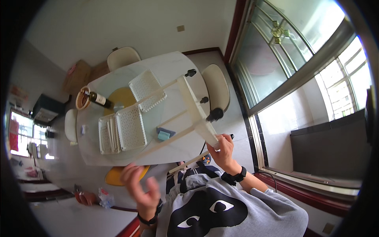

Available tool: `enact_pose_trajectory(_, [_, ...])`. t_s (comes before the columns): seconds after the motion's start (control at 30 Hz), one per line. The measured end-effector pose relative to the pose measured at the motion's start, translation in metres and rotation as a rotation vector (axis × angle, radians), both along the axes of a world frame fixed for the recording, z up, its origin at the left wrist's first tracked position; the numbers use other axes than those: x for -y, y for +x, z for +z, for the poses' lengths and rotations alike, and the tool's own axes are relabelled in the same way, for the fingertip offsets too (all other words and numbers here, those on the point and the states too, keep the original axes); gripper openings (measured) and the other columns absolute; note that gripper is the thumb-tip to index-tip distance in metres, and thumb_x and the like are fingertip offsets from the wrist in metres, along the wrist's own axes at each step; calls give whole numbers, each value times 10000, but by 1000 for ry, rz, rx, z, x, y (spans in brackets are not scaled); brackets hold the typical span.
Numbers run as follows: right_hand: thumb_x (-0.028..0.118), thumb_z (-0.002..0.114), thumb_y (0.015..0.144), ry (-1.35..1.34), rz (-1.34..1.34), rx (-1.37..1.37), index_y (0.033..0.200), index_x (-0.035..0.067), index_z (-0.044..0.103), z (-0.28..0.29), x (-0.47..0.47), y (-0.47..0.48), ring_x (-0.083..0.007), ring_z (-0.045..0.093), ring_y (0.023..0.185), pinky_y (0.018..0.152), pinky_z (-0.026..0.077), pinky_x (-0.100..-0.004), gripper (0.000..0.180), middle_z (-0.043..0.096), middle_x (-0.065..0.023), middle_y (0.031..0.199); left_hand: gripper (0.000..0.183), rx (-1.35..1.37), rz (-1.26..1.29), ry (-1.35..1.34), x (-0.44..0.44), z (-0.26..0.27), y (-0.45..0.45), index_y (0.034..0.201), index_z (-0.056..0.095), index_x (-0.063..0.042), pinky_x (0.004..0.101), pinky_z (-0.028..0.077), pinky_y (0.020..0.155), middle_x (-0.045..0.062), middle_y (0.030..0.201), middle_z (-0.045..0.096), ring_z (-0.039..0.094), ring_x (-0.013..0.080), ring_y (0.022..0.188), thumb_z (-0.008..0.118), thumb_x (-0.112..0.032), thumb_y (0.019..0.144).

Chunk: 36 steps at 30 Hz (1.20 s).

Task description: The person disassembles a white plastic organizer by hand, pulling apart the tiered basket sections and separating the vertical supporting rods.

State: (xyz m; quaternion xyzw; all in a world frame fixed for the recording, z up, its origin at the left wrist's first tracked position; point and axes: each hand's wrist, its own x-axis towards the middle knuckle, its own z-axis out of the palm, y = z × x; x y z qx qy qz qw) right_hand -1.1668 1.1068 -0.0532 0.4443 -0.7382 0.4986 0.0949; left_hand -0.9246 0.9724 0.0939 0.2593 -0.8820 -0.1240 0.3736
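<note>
My right hand point(222, 149) grips the near end of a white plastic frame base point(195, 109), which has black casters point(215, 115) on its right side and thin cream rods sticking out leftwards over the table. My left hand point(140, 188), blurred, is raised with its fingers apart near the table's front edge, by the end of one long rod; no hold on it shows. On the table are an upper white perforated basket point(148, 89), a second basket point(131, 129) and a narrower basket point(109, 133) holding several white rods. A teal block point(163, 135) lies on a grey-blue piece.
The marble-look table point(88, 157) carries a dark bottle point(100, 99) and a wicker basket point(82, 99). White chairs point(217, 86) stand around it, and a yellow seat point(115, 176) is at the front. A glass sliding door point(266, 59) is at the right.
</note>
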Motion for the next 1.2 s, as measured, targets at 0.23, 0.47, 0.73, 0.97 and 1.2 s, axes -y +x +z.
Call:
enact_pose_trajectory(0.23, [56, 747, 723, 42, 294, -108, 1033, 102, 582, -16, -12, 20, -190, 692, 994, 929, 407, -396, 354, 710, -22, 1129, 831, 120, -203, 615, -13, -37, -68, 1474, 368, 30, 379, 553, 712, 181, 1091, 675, 669, 286, 779, 764, -392, 877])
enact_pose_trajectory(0.47, [114, 754, 800, 227, 526, 48, 1115, 97, 584, -14, -8, 30, -207, 640, 1072, 1005, 382, -423, 358, 669, -30, 1171, 661, 118, -223, 781, -3, -56, -47, 1393, 459, -26, 368, 552, 602, 177, 978, 713, 710, 270, 668, 781, -287, 879])
enact_pose_trajectory(0.73, [277, 713, 897, 348, 714, 294, 1260, -21, 560, 116, 31, -1, -356, 556, 1193, 1026, 414, -435, 494, 601, -170, 1265, 607, 239, -314, 500, 8, -51, -36, 1354, 493, -65, 367, 541, 567, 90, 714, 683, 710, 259, 647, 781, -290, 869])
enact_pose_trajectory(0.97, [327, 587, 990, 1280, 1258, 629, 976, 2, 690, 114, 74, -4, -206, 662, 781, 722, 510, -339, 341, 709, -111, 832, 650, 524, -468, 275, 14, -51, -15, 1449, 452, -156, 368, 533, 483, 66, 654, 669, 669, 238, 524, 651, -484, 924])
enact_pose_trajectory(1.2, [306, 514, 1001, 1249, 1233, 462, 951, -31, 624, 107, 61, 38, -368, 631, 791, 759, 508, -426, 358, 660, -212, 844, 738, 605, -543, 174, 29, -52, 16, 1519, 416, -151, 360, 507, 489, 64, 514, 565, 615, 245, 466, 632, -535, 927])
